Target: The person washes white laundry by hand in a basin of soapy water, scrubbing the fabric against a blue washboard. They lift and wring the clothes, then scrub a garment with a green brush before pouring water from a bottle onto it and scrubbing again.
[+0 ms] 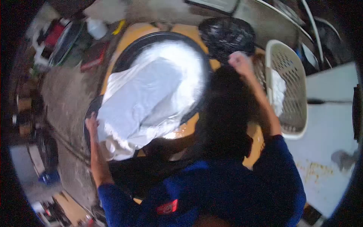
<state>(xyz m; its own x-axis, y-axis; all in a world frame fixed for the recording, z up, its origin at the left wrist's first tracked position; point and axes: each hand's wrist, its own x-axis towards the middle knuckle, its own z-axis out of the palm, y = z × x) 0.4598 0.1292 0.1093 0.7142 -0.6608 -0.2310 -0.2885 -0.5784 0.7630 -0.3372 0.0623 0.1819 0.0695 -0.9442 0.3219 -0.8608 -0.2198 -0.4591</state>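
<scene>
We are holding the white cloth (147, 98) over the black basin (159, 37), left hand (91, 123) pinching its near-left edge and right hand (240, 62) seemingly fisted by the laundry basket (293, 72) at right, so the next move is calling for a two-handed grip.

The left hand (91, 123) sits low on the left side with its fingers curled closed, and its bare forearm runs straight back toward the near edge. The right hand (239, 61) is raised farther off on the right, closed into a loose fist. Its bare forearm slants down and nearer to the elbow. The two hands are well apart.
</scene>
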